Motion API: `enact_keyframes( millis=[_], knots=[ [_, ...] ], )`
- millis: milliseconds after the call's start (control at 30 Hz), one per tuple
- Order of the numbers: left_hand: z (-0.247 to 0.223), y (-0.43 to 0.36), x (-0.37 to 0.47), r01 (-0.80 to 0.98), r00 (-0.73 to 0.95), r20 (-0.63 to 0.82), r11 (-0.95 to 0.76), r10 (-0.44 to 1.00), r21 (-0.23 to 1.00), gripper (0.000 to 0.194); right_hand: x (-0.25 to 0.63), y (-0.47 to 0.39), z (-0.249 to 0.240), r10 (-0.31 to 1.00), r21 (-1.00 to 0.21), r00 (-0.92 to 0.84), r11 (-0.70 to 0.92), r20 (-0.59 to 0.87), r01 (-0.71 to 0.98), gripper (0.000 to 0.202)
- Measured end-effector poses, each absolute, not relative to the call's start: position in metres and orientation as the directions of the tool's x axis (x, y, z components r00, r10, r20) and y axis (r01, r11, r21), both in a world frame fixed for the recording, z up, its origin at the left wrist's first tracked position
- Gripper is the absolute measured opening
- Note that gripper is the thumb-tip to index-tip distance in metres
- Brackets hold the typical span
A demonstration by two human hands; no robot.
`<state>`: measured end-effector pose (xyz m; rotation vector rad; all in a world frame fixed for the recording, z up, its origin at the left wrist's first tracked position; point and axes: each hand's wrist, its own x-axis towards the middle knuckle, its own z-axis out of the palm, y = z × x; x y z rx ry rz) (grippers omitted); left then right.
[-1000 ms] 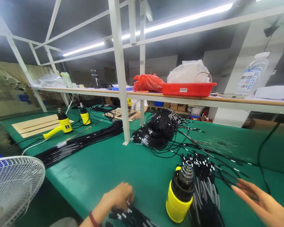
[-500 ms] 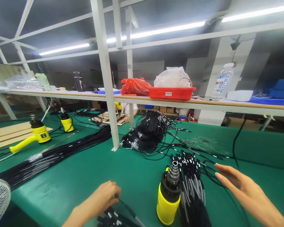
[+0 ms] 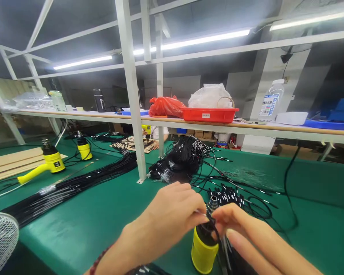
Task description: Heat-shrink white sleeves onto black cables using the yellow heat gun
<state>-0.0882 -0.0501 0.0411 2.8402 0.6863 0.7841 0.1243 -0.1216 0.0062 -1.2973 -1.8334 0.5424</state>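
My left hand point(image 3: 172, 217) is closed, its thumb and fingers pinching a thin black cable point(image 3: 215, 226) in front of the upright yellow heat gun point(image 3: 204, 252). Close against it, my right hand point(image 3: 240, 229) has its fingertips round the same cable, just right of the gun's metal nozzle point(image 3: 213, 202). Both hands partly hide the gun. A bundle of black cables with white-marked ends point(image 3: 226, 194) lies behind and to the right of the gun. More cable ends point(image 3: 145, 270) show at the bottom edge, under my left forearm.
A large black cable pile point(image 3: 180, 160) lies beside the white post point(image 3: 136, 114). A long cable bundle point(image 3: 74, 189) and a yellow heat gun point(image 3: 53, 162) are at left, with a fan point(image 3: 1, 242) nearby. Across the table, another person's hand point(image 3: 156, 144) rests by a board point(image 3: 136, 144).
My left hand has moved up and right with the cable. My right hand has come left to meet it at the heat gun and has closed on the cable. The view has shifted slightly.
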Motion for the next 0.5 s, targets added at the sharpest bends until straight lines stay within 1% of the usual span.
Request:
enact_keyframes(
  millis=[100,200,367,500],
  knots=[
    [0.035,-0.048,-0.077,0.355,0.758,0.492,-0.904,0.427,0.238,0.023,0.118,-0.113,0.014,0.943,-0.779,-0.169,0.333,0.287,0.532,0.024],
    [0.028,-0.044,-0.077,0.378,0.747,0.482,-0.889,0.457,0.258,0.019,0.125,-0.108,0.012,0.955,-0.808,-0.175,0.295,0.237,0.511,0.029],
    [0.019,-0.036,-0.084,0.447,0.736,0.430,-0.853,0.522,0.269,0.010,0.137,-0.102,0.007,0.970,-0.781,-0.120,0.241,0.211,0.576,0.031],
    [0.013,-0.030,-0.083,0.494,0.716,0.400,-0.820,0.573,0.290,0.016,0.141,-0.097,0.007,0.969,-0.774,-0.139,0.245,0.202,0.583,0.030]
  ],
)
